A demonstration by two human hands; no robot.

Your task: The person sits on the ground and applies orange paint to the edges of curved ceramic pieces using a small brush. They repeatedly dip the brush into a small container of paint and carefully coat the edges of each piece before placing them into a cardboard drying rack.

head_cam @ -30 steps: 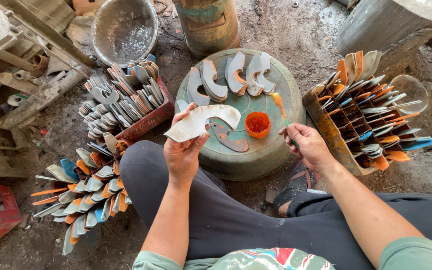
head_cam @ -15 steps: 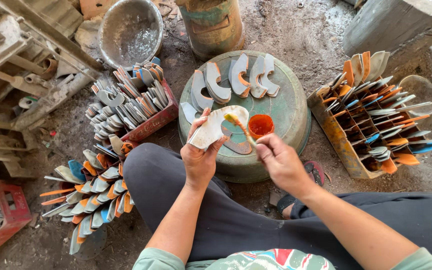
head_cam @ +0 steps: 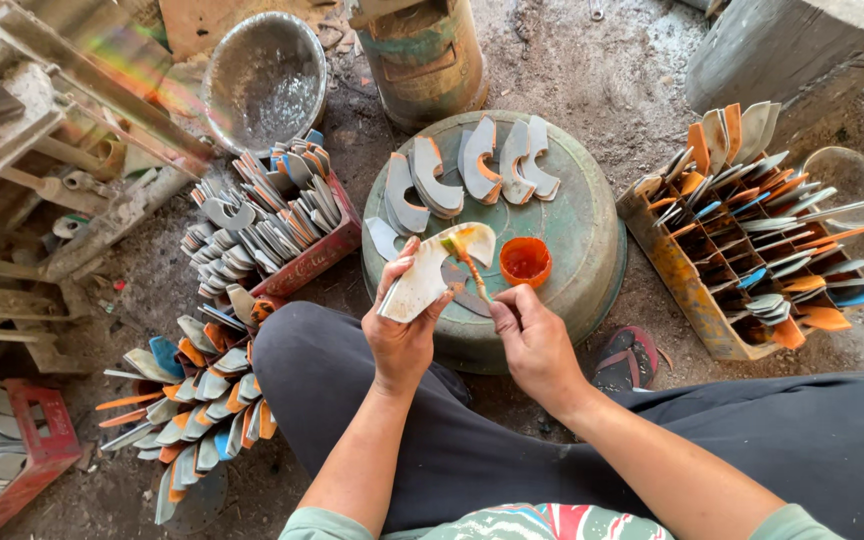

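Holding the curved metal blade (head_cam: 432,272) at frame centre, your left hand (head_cam: 399,335) grips its lower end, long axis slanting up-right. Your right hand (head_cam: 532,340), just right, pinches a thin brush (head_cam: 469,262) touching the blade's upper tip; orange paint cup (head_cam: 525,261) sits beside it on the green basin (head_cam: 577,225).

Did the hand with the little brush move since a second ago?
Yes. The right hand swung in from the right of the orange paint cup to just below it, putting the brush on the curved blade in the left hand.
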